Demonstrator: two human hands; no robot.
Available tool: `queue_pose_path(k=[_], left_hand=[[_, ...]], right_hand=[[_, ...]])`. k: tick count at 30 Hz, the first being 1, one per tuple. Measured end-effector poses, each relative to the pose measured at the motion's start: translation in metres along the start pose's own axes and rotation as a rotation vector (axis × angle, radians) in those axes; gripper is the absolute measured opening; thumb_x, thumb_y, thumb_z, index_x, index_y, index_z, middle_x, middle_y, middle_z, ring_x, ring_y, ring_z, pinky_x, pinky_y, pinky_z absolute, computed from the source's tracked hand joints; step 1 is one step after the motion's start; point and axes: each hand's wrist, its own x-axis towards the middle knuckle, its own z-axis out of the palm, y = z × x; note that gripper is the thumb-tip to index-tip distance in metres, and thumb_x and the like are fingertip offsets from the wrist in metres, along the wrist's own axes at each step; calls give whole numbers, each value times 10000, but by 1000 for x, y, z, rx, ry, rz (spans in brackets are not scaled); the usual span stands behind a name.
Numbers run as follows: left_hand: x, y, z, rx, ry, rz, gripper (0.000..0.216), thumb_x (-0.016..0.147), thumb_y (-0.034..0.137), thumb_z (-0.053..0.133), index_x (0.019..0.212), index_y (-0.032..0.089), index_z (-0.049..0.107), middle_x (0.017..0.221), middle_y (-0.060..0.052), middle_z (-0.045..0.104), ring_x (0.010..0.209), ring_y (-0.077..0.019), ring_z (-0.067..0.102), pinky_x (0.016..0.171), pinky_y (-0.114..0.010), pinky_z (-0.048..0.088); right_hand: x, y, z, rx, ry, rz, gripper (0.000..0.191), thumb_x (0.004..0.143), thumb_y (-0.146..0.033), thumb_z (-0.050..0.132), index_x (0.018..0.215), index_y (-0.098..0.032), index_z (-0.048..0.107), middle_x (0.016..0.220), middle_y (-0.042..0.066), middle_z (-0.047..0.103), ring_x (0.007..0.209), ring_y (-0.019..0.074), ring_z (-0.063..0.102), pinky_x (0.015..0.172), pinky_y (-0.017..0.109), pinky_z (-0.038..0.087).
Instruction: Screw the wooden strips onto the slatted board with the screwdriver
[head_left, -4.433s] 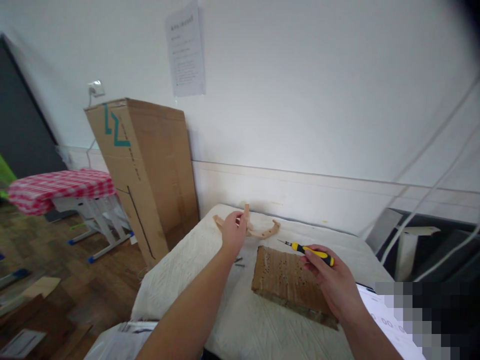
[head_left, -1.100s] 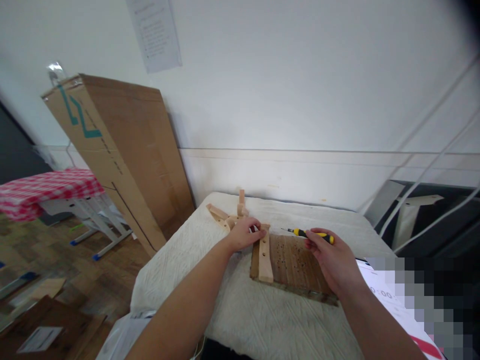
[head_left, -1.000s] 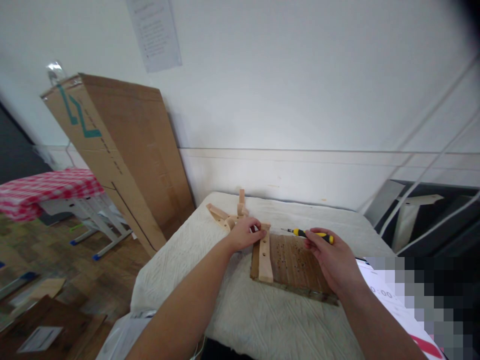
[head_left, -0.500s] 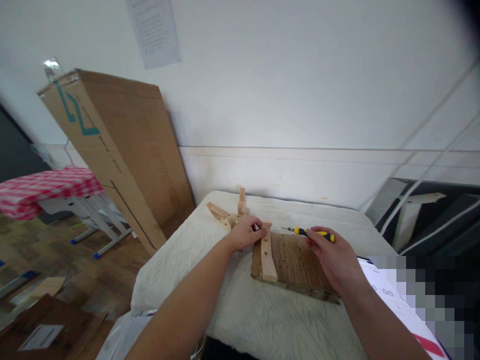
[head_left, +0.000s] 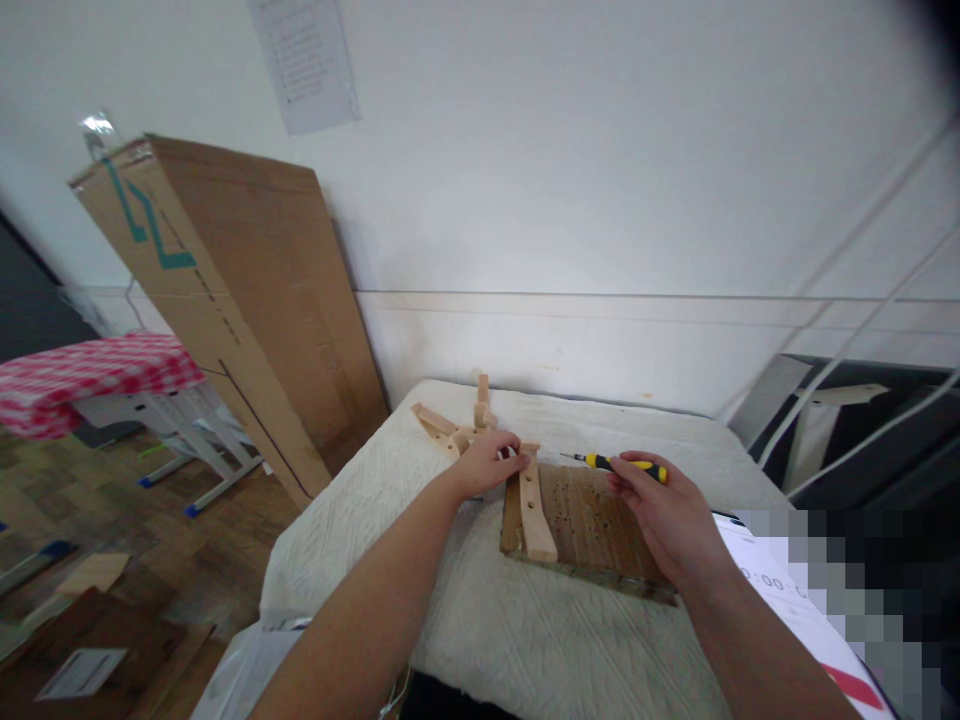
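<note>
In my right hand [head_left: 660, 505] is a yellow and black screwdriver [head_left: 646, 467], its thin tip pointing left above the back of a brown wooden board [head_left: 592, 520]. A pale wooden piece with holes [head_left: 534, 515] lies along the board's left end. My left hand [head_left: 489, 466] pinches the far end of that pale piece, thumb and fingers closed around it. Whether a small part is also between those fingers cannot be made out. Just behind my left hand, more pale wooden parts [head_left: 450, 430] with holes rest on the cloth.
A cream cloth [head_left: 360, 540] covers the table, which stands against a white wall. To the left leans a tall cardboard box [head_left: 262, 300]. A lit screen [head_left: 780, 590] is at the right, below white tubes and dark panels [head_left: 892, 440].
Very little differs. My left fingers have shifted slightly at the far end of the pale piece, and the screwdriver stays held above the board.
</note>
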Motion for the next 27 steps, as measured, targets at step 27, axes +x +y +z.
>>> queue_pose_path(k=[27], left_hand=[[-3, -3, 5, 38, 57, 37, 220, 819, 363, 557, 738, 159, 570, 716, -9, 587, 670, -134, 517, 627, -248, 406]], right_hand=[[-1, -1, 2, 40, 9, 17, 293, 571, -321, 800, 793, -208, 647, 654, -30, 616, 606, 100, 579, 541, 182, 491]])
